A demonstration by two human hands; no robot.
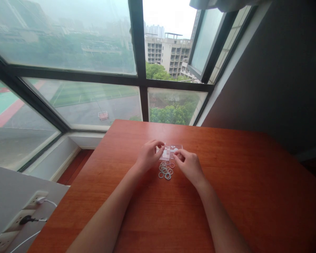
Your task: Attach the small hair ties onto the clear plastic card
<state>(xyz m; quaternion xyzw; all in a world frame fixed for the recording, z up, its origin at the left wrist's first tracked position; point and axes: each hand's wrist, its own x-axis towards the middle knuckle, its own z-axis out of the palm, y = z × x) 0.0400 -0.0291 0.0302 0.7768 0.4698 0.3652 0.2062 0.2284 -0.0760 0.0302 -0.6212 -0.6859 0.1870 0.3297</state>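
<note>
A clear plastic box [164,154] lies open on the table, with its lid side turned toward the right. My left hand [150,153] is at the box's left side, thumb and fingers curled toward each other. A small ring [165,148] shows at its fingertips; the contact is too small to see well. Over the box's right front, my right hand [190,163] pinches a small pale ring [172,155] between thumb and forefinger. Just in front of the box lies a loose pile of pale rings [164,170], several of them overlapping.
The reddish-brown wooden table [152,218] stretches on both sides of my forearms. Beyond its far edge are windows with dark frames [144,82], one pane swung outward. At lower left, a socket strip [17,220] holds plugs with cables. A grey wall [265,80] stands at the right.
</note>
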